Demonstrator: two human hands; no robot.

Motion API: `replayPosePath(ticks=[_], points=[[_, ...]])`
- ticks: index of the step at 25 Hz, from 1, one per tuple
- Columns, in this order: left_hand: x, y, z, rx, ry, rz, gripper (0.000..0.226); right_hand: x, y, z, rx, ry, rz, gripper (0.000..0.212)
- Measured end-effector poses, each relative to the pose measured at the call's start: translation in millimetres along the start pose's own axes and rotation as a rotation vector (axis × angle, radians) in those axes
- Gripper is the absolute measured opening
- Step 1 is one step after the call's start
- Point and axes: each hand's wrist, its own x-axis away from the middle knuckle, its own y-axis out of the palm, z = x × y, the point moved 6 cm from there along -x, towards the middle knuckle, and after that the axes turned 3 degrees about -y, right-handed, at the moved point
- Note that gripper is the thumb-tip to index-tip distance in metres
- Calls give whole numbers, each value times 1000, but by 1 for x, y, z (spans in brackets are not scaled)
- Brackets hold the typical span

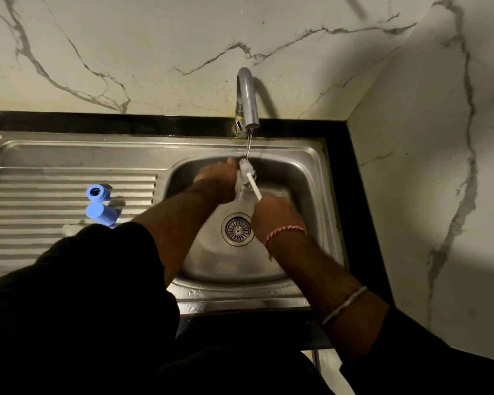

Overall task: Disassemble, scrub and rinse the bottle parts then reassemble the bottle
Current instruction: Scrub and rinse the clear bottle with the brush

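My right hand [274, 213] grips the white handle of a bottle brush [247, 170] over the sink basin [303, 178]. The bristle head sits right under the thin stream from the faucet [247, 95]. My left hand [218, 181] is up against the bristle head from the left, its fingers hidden behind the hand. Something clear or wet glints just below the bristles; I cannot tell whether it is a bottle part or water. Two blue bottle parts lie on the drainboard: a ring-shaped cap [96, 192] and a blue cylinder [101, 213] on its side.
The ribbed steel drainboard [40, 243] lies left of the basin. The drain strainer [237, 229] sits in the basin floor between my forearms. Marble walls close in behind and on the right, with a black counter edge [362, 223] around the sink.
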Motion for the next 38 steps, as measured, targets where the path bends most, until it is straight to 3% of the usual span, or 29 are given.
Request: replayPosePath(ticks=[4,7,10,15,19,22,26,28,32,35,38], points=[[0,6,3,0,9,-13,84,0,4,3,4,19,-9,17],[-4,8,4,96,-17,-46,71,-6,1,-1,-10,14,-11,19],[-6,6,-13,45,-61,-60,62,9,9,-1,30,-16,-44,18],[-1,1,8,75,33,-70,86,-11,-1,-3,0,-6,-1,19],[-1,-3,-3,18,-30,-14,64,2,2,-3,22,-32,-12,17],[4,-5,12,52,8,42,69,-15,-7,-5,-2,11,4,17],[0,-3,-12,31,-84,-8,50,6,0,-11,48,-77,-52,15],[-1,-4,-19,15,-112,-17,54,6,5,-11,34,-68,-51,17],[5,-8,-6,16,-19,11,86,-10,-2,-12,20,-14,-14,21],[3,-9,-15,3,-35,27,83,5,0,-10,38,-42,-48,18],[7,-7,10,95,88,32,77,-11,-11,-6,11,22,-11,21]])
